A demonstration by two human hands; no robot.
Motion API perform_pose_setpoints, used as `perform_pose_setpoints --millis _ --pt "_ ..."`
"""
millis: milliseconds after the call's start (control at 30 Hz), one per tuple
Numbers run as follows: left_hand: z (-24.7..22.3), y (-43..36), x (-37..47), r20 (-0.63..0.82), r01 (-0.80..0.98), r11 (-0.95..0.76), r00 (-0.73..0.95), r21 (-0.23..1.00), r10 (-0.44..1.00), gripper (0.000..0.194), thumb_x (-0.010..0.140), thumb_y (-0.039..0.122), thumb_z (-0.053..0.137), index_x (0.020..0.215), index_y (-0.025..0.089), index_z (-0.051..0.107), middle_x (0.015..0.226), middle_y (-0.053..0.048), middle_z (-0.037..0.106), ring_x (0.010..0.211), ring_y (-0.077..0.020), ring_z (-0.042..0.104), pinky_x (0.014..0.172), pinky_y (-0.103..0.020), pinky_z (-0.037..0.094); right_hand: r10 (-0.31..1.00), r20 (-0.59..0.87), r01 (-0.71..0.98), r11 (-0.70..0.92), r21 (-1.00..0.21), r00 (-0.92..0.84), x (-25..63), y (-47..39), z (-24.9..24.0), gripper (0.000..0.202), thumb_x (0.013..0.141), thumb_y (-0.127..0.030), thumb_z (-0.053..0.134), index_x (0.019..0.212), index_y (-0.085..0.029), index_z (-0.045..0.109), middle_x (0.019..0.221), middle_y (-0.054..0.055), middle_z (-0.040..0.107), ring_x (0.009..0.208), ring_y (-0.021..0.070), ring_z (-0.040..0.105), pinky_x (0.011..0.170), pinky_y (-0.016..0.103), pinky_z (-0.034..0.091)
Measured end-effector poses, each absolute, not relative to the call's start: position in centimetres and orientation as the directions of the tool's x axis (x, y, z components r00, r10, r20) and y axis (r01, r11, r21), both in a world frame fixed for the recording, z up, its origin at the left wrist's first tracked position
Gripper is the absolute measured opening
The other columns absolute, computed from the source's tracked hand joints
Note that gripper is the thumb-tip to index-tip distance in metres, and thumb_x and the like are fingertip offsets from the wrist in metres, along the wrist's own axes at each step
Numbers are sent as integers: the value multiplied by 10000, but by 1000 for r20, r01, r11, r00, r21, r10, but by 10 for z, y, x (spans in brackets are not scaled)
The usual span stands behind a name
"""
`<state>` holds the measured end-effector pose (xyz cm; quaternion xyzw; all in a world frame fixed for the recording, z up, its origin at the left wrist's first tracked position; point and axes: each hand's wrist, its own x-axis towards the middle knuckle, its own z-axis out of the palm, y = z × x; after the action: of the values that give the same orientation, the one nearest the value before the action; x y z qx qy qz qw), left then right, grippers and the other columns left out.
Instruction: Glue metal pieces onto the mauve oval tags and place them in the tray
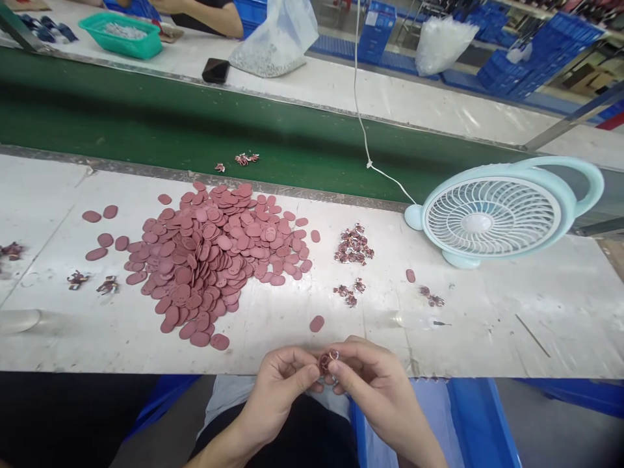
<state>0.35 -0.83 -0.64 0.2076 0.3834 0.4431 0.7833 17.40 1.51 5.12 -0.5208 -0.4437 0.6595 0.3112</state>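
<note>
Holds a small dark red part [324, 364] low in the center of the frame, over the near edge of the table [287, 318], with left hand [283, 387] and right hand [373, 383] drawn together, each narrowed to a pinch of thumb against fingertips around it. Shows a ring-like glint at the part's right side; cannot tell its full shape, small and partly covered by fingers. Has a lone red oval [316, 324] just above the hands, and a broad heap [224, 240] of such ovals left of center, with several strays to its left. Has a cluster [354, 246] of small dark red pieces right of the heap and a smaller group [350, 294] just below. Shows a clear tube [414, 320] and a thin rod [533, 336] at center right to lower right, below a pale blue fan [492, 214] with a white cord [358, 78] rising to the top edge. Shows beyond these a green belt [302, 140] across the frame, and at the upper left a green tray [146, 49], a phone [216, 70], a clear bag [275, 39] and another person's arm [214, 16].
</note>
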Motion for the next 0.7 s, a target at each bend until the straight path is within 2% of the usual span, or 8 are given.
perform_pose_setpoints --millis 133,333,533,633,700 --pt "-4 -8 5 -396 -534 503 311 679 864 141 858 269 725 768 161 743 692 -21 719 716 -156 666 714 -277 517 886 -393 103 -380 -919 -246 173 13 55 190 924 -320 672 1073 -240 760 887 35 685 762 162 691 661 277 586" --pt "1 -9 7 -402 -539 477 260 694 878 141 868 247 713 757 164 735 746 -26 725 732 -146 646 711 -268 501 890 -408 -107 -435 -894 -202 167 10 46 162 904 -307 702 1039 -235 756 874 19 677 727 136 687 676 267 595" --pt "1 -7 12 -411 -547 455 210 703 887 153 860 252 722 741 156 720 700 -16 703 708 -144 633 703 -270 504 907 -387 -140 -411 -901 -169 166 8 39 164 895 -307 709 1032 -228 752 892 24 689 725 146 693 684 284 607" --pt "-2 -9 17 -437 -543 449 162 709 885 141 863 285 718 790 164 715 778 -35 743 713 -145 647 695 -265 524 910 -391 -160 -410 -898 -141 165 9 33 170 883 -318 719 1021 -226 759 921 41 724 753 164 700 697 296 611" --pt "-3 -10 17 -432 -534 439 147 723 890 151 889 327 681 884 180 715 948 -71 767 789 -173 684 704 -282 554 913 -392 -216 -408 -887 -115 166 8 27 162 876 -314 727 1007 -229 770 911 47 747 760 173 703 702 301 610"
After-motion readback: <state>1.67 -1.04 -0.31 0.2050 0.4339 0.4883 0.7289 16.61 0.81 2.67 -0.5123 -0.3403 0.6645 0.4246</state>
